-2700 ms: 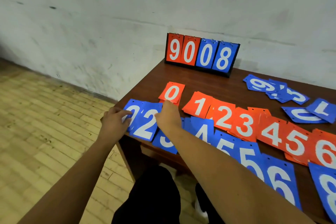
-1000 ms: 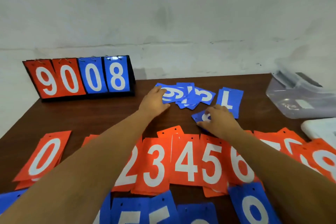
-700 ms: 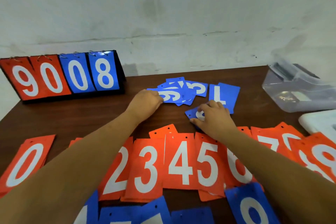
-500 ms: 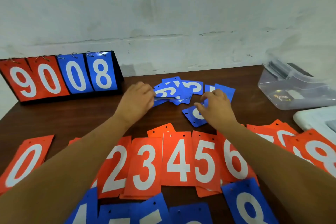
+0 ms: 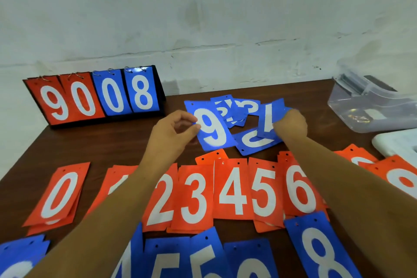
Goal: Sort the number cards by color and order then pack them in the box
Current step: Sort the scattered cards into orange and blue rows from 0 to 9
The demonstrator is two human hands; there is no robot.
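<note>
While the unsorted blue pile (image 5: 237,108) is picked through, two cards are lifted clear.
The blue 9 card (image 5: 212,130) is pinched in the left grip (image 5: 173,133) so its digit is readable; the blue 7 card (image 5: 269,117) is clasped in the right grip (image 5: 290,125); the box (image 5: 370,106) lies beyond it.

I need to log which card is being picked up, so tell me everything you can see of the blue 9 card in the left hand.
The blue 9 card is a thin, flat rectangle, seemingly plastic, with a large white 9 and a small punched hole near a top corner. The left hand pinches its left edge between thumb and fingertips, holding it tilted, digit facing the camera. It sits beyond the orange row, overlapping the loose blue pile and a blue card at its right.
</note>
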